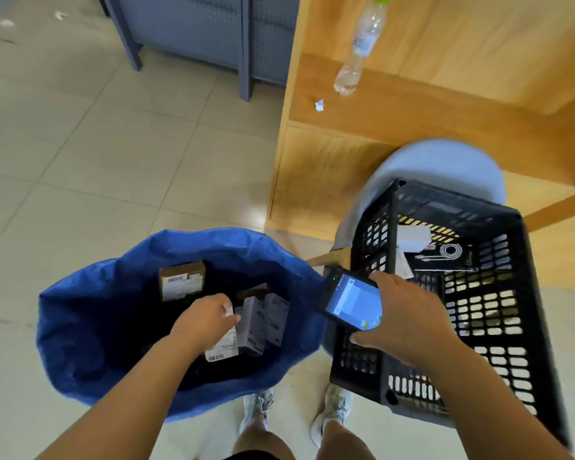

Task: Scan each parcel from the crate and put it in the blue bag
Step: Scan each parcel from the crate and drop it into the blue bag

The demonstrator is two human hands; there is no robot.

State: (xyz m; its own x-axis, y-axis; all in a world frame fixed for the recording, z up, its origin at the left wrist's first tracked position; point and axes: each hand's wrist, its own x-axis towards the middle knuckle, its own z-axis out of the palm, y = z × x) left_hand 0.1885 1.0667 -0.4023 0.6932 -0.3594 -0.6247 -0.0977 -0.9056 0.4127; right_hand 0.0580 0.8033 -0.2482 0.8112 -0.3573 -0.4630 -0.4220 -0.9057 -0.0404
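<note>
The blue bag (pixel 80 327) stands open on the tiled floor (pixel 63 144) at the left. A brown box (pixel 181 280) with a barcode label lies deep inside it. The left hand (pixel 206 322) reaches down into the bag's mouth, its fingers curled around the upper end of a white labelled parcel (pixel 221 348), which sits inside the bag with its barcode end toward the person. Just right of that parcel, a cluster of white boxes (pixel 263 318) lies against it on the bag's bottom.

Beyond the bag's right rim, the right hand (pixel 402 322) grips a handheld scanner (pixel 352 302) by its right side, thumb at the lower edge and fingers over the top, with the lit screen facing up. The scanner hovers over the near left corner of the black crate (pixel 498 310). The crate rests tilted on a grey round stool (pixel 445 164). Inside it, at the far end, are a white parcel (pixel 412 237) and a black box printed with a coiled cable (pixel 445 257). Behind the stool is a wooden worktop (pixel 445 94) carrying a clear plastic bottle (pixel 359 51) and a scrap of crumpled paper (pixel 319 105).
</note>
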